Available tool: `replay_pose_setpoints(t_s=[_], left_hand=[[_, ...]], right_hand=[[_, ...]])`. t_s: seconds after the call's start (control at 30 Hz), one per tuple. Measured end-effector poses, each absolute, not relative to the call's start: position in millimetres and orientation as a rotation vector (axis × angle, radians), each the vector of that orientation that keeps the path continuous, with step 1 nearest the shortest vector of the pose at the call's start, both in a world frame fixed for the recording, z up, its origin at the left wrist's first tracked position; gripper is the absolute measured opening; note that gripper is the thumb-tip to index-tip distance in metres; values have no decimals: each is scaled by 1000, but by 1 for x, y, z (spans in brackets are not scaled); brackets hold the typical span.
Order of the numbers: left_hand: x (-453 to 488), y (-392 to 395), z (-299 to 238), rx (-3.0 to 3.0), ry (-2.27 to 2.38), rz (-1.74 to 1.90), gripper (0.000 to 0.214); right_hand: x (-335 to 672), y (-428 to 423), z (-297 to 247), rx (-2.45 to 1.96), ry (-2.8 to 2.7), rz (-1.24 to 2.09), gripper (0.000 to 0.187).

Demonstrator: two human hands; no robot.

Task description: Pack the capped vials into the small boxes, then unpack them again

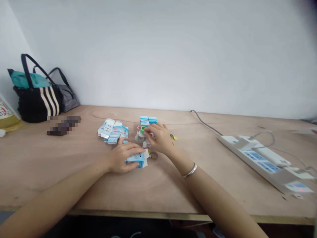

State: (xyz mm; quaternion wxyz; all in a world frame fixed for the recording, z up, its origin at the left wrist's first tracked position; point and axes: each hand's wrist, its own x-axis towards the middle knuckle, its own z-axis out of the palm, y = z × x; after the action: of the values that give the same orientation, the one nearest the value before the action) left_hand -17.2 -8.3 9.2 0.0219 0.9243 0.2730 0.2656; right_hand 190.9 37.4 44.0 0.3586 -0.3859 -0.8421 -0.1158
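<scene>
Blue-and-white cardboard carton (135,159) sits held beneath the left hand (123,157), whose fingers lie pressed together across its top. Right hand (160,138) pinches a small green-and-white plastic cylinder (142,131) at its fingertips. Just beyond the right hand stands a stack of small blue-and-white cartons (148,120), while a loose pile of flattened blue-and-white cartons (112,131) lies beyond the left hand. Just below the right hand, a metal key ring (154,155) rests on the light plywood tabletop (61,168).
</scene>
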Motion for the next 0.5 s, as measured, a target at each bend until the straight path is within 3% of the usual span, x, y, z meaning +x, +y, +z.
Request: replay_pose_setpoints(t_s=[0.33,0.5], left_hand=[[-17,-10,7,2866,869,814,43],[-21,-11,13,2911,905,841,48]], right_hand=[[181,38,40,-1098,-2280,-373,15],[200,23,50,-1159,-2253,-130,16]])
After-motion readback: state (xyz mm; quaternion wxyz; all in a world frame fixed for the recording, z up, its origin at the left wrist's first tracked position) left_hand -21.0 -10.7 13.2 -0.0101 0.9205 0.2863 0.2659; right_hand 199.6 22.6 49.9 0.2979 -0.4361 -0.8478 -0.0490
